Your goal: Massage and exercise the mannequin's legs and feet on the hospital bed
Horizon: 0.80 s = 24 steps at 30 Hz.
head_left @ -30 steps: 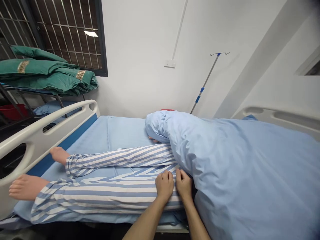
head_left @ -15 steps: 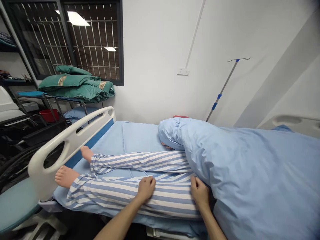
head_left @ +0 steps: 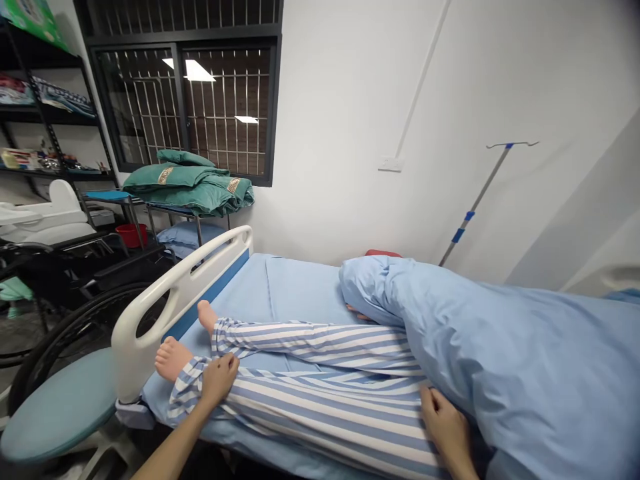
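A figure in blue-and-white striped trousers (head_left: 320, 387) lies on the bed, its legs stretched out and its bare, smooth, manikin-like feet (head_left: 173, 358) towards the footboard. My left hand (head_left: 219, 380) is closed on the near trouser leg, just above the ankle. Higher up, my right hand (head_left: 445, 423) is closed on the same leg at the thigh, beside the edge of the quilt. The light blue quilt (head_left: 480, 347) covers the upper body, and a few fingers (head_left: 357, 313) of the figure show from under it.
A white footboard (head_left: 175, 293) closes off the left end of the bed. Beyond it are a round blue-green seat (head_left: 60, 407) and a wheelchair (head_left: 95, 267). Folded green quilts (head_left: 190, 187) lie beneath the window. An IV pole (head_left: 475, 203) stands behind the bed.
My left hand has moved from around the knee down to the lower leg near the ankle. My right hand stays at the thigh. The view has turned slightly left.
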Each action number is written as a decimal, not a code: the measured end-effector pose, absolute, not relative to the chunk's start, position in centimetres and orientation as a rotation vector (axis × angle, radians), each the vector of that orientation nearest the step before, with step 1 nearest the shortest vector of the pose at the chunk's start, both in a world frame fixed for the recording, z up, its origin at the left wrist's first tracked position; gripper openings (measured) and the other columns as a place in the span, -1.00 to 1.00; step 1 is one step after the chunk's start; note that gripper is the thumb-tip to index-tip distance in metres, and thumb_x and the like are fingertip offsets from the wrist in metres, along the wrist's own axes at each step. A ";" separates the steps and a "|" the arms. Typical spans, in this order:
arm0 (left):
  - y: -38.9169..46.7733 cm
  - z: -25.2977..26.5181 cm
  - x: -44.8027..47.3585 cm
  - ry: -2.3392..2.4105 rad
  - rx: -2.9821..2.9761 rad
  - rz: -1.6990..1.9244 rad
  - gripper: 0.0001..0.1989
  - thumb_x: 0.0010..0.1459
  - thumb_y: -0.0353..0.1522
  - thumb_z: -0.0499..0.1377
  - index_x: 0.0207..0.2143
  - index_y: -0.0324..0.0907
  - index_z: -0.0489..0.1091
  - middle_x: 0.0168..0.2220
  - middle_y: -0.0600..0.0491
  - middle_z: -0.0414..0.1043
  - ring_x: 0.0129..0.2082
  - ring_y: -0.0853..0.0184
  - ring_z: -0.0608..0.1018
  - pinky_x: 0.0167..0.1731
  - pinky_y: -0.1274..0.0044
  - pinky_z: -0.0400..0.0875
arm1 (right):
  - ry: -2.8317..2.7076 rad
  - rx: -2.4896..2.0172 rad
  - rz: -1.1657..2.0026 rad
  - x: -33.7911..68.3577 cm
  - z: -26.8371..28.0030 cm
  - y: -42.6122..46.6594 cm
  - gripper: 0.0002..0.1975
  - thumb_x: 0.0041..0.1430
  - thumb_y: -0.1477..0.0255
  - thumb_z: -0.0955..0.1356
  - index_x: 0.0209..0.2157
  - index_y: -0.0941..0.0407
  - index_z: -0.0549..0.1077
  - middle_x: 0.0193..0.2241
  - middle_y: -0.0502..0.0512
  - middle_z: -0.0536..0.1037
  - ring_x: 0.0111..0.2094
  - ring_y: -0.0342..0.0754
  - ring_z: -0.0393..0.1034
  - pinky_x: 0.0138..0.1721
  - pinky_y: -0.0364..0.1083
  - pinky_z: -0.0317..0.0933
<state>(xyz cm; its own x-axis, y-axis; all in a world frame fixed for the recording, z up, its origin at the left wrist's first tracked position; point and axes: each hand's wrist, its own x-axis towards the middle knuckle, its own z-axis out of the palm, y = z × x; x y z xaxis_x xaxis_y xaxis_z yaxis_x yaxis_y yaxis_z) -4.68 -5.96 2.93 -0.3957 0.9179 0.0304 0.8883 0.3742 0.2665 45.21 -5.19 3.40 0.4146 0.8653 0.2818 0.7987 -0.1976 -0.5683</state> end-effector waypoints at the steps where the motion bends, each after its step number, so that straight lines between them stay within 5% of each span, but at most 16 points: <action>1: -6.0 2.8 -4.6 2.502 1.683 0.372 -0.75 0.17 -0.28 -0.09 -0.33 -0.09 0.37 -0.34 0.06 0.47 -0.27 0.29 0.46 -0.34 0.55 0.13 | -1.416 -2.037 0.141 45.2 3.5 -5.2 -0.65 -0.03 0.13 0.15 -0.72 0.04 0.20 -0.71 0.10 0.32 -0.66 -0.05 0.07 -0.56 -0.08 -0.08; 10: -5.7 1.8 -4.9 2.413 1.752 0.465 -0.68 0.19 -0.30 -0.13 -0.36 -0.14 0.40 -0.37 -0.02 0.49 -0.33 0.26 0.49 -0.37 0.52 0.16 | -1.440 -2.248 0.125 39.9 3.7 -5.2 -0.67 -0.01 0.12 0.15 -0.63 0.00 0.34 -0.66 0.14 0.42 -0.67 0.01 0.18 -0.58 -0.09 -0.06; 24: -5.7 0.5 -5.9 2.287 1.846 0.571 -0.68 0.19 -0.35 -0.14 -0.30 -0.16 0.40 -0.37 -0.02 0.48 -0.33 0.28 0.49 -0.38 0.53 0.19 | -1.918 -1.619 0.291 5.3 0.9 -5.5 -0.56 0.21 0.24 0.07 -0.63 0.10 0.31 -0.67 0.03 0.44 -0.61 -0.15 0.24 -0.54 -0.15 -0.15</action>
<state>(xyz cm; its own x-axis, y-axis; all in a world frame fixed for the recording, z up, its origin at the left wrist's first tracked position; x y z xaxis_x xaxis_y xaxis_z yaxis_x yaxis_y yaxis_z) -5.94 -5.70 0.49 -0.2327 0.9649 0.1217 0.9089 0.1713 0.3802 5.35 -5.47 0.86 -0.0707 0.9500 0.3041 0.8172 0.2300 -0.5285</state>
